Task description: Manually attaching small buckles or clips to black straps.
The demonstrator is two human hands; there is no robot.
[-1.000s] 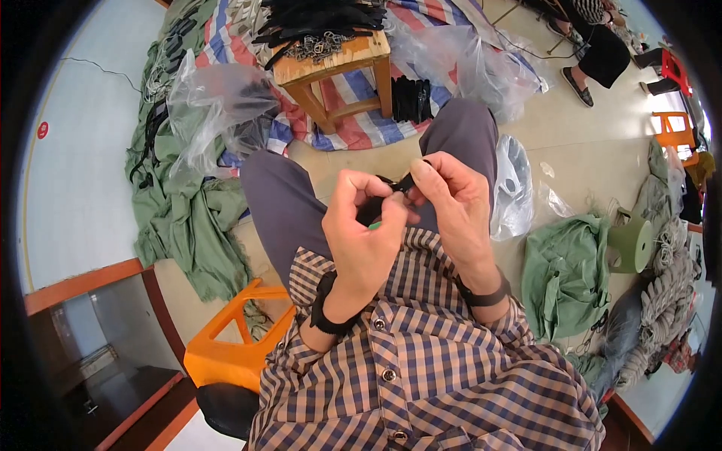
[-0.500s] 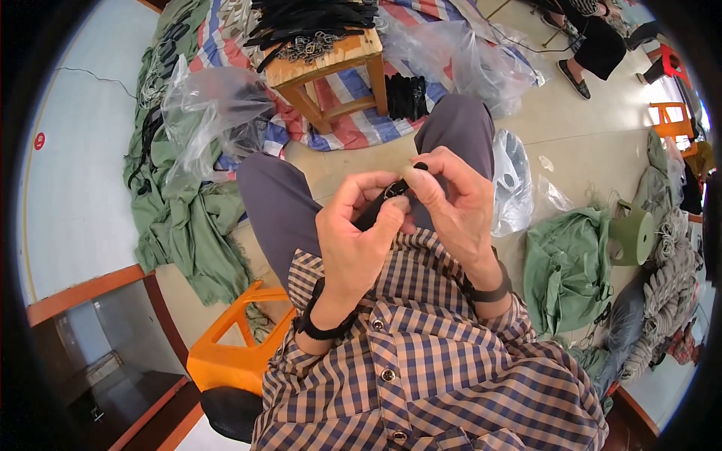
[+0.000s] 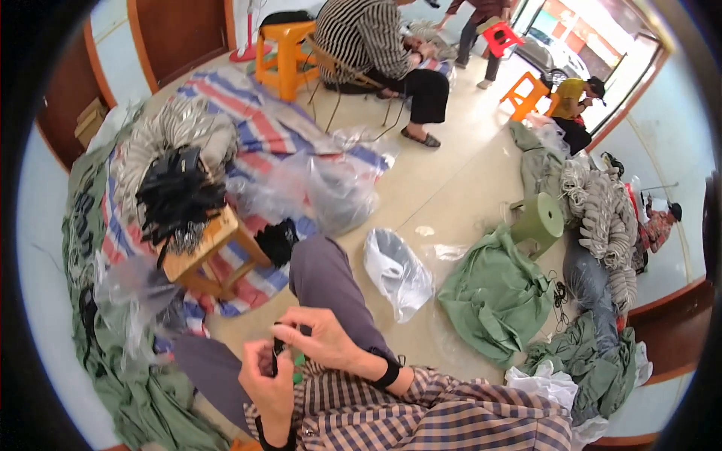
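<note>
Head view. The seated person works over the lap, with both hands drawn close together so the piece stays steady between them. The left hand (image 3: 265, 376) is closed around a small black strap piece (image 3: 277, 353), which stands upright just above the near left knee; the right hand (image 3: 320, 340) pinches its upper end with fingers curled, a black wristband behind it. A speck of green shows beneath the hands; what it is cannot be told.

Just left and farther off, a low wooden stool (image 3: 201, 252) carries a heap of black straps (image 3: 174, 194), placed within arm's reach, presumably as stock. It stands on a striped red-and-blue tarp (image 3: 248, 124) spread over the pale floor (image 3: 444, 188). Clear plastic bags (image 3: 331, 188) lie in the middle ground, a whitish bag (image 3: 397, 272) beside the right knee. Green fabric (image 3: 492, 293) is piled to the right, near an overturned green stool (image 3: 538, 222) and bundles of pale cord (image 3: 602, 218).

At the far end, other people sit on chairs and orange stools (image 3: 280, 45) near a bright doorway.
</note>
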